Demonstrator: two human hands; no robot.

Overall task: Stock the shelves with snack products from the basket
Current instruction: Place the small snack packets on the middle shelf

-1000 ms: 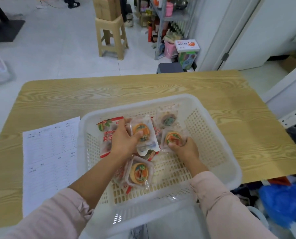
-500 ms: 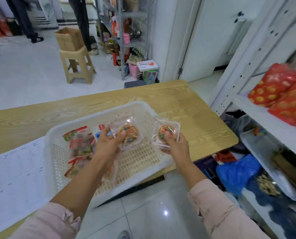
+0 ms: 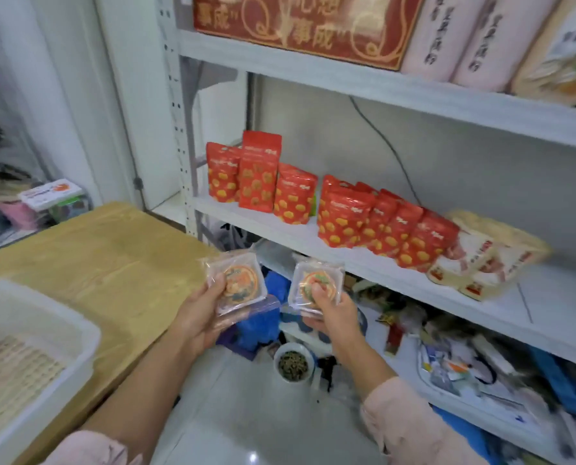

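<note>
Both hands have left the white basket (image 3: pixel 41 333) and moved over to the white shelf (image 3: pixel 544 297). Left hand (image 3: pixel 196 317) grips the left snack pack (image 3: pixel 241 280), thumb on top. Right hand (image 3: pixel 333 312) pinches the right snack pack (image 3: pixel 316 280). The 2 packs are just below the shelf's front edge, not touching it. Red bags (image 3: pixel 347 216) stand on the shelf. The basket sits far left of the shelf, on a wooden table (image 3: pixel 112 250).

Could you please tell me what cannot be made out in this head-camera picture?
Head view only:
Basket: cut off by the left edge, contents mostly out of frame.
Left snack pack: print blurred; the left hand's thumb covers a corner.
Right snack pack: the right hand's thumb hides the label's middle.
Red box: cropped by the top edge.
Lower-shelf clutter: motion-blurred.
</note>
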